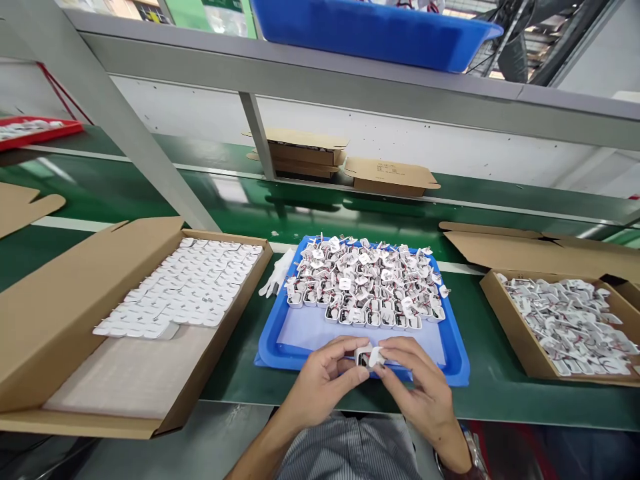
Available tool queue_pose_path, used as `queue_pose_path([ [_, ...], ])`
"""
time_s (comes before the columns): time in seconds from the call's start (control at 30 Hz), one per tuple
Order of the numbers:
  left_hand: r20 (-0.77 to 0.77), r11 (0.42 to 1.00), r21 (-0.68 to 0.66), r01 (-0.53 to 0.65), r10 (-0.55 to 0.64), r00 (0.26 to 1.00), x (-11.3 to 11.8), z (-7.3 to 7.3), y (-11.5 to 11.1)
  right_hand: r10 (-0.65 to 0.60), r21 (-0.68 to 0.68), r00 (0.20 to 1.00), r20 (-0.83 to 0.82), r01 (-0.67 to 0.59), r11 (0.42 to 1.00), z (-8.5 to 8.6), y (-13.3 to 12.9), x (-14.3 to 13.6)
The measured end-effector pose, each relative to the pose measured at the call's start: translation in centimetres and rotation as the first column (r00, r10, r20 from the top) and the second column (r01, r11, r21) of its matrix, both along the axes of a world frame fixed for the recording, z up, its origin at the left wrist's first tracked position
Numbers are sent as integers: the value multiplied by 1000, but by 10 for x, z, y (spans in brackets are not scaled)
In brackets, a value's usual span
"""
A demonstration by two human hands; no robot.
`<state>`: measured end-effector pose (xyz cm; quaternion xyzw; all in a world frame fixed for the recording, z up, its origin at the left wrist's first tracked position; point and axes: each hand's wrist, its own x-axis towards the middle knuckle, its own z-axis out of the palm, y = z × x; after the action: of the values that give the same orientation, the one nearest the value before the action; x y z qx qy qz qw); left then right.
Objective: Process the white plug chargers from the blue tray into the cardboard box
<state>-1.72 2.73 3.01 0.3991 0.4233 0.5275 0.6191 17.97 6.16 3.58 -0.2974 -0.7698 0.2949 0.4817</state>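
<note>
Above the near rim of a blue tray [267, 337], my left hand [330, 373] pinches a small white plastic case [361, 355] whose open side shows dark parts inside. Between the thumb and fingers of my right hand [417, 377] is a white cap [376, 357], held right beside the case. Whether cap and case touch, I cannot tell. Behind my hands, many similar open white cases [373, 317] with caps and red and black wires stand packed in rows in the tray, on a pale sheet [305, 333].
To the left, a cardboard box [220, 360] holds rows of closed white cases [195, 280]. Another cardboard box [510, 327] with loose white pieces stands right. A white glove [277, 275] lies beside the tray. Overhead, a shelf beam [350, 73] carries a blue bin [370, 33].
</note>
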Motion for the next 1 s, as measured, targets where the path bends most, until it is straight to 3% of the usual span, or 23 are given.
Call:
queue_pose_path([
  [0.13, 46, 1000, 18, 9, -10, 999, -3, -1, -2, 11, 11, 999, 48, -12, 1000, -4, 3, 7],
  [0.4, -66, 997, 70, -23, 28, 997, -3, -7, 2, 74, 84, 993, 94, -82, 993, -2, 4, 6],
  [0.7, -199, 978, 198, -62, 102, 975, -4, -1, 0, -74, -129, 995, -60, 65, 990, -11, -2, 1],
  [0.83, -224, 976, 210, -56, 103, 969, -3, 0, 0, 54, -104, 995, -89, -63, 993, -8, -4, 2],
  [0.93, -227, 974, 219, -59, 110, 968, -5, -6, 1, 194, 2, 979, 57, -194, 981, -3, -1, 8],
  [1.0, -240, 973, 224, -50, 105, 965, -7, -10, 1, 197, 62, 971, 137, -207, 976, 2, 0, 11],
])
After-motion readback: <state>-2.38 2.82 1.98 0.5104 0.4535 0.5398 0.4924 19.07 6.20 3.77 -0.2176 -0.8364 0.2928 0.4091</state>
